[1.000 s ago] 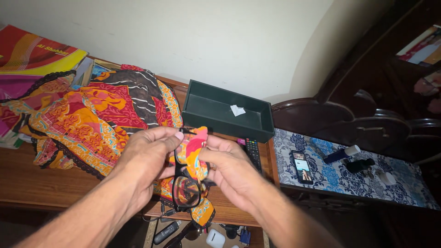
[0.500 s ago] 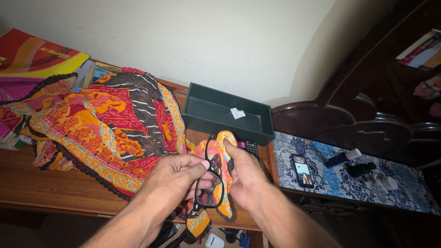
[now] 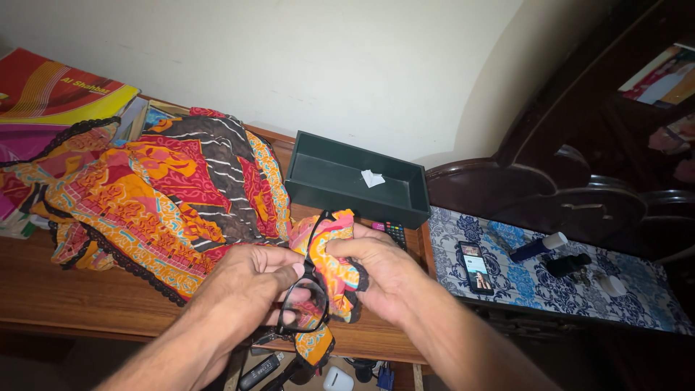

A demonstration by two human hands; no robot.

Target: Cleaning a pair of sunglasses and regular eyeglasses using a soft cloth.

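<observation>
head view: left hand [image 3: 250, 279] fingers pinch the black glasses [image 3: 308, 297]; right hand [image 3: 373, 271] fingers clench patterned cloth [image 3: 334, 264] over one lens. support the frame, rub gently.

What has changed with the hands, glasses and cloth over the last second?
The glasses came down and tilted; the left hand now pinches the frame lower over the desk edge. The right hand shifted its bunch of orange cloth across the lens. Nothing was let go. The green tray, remote and phone stayed put.
</observation>
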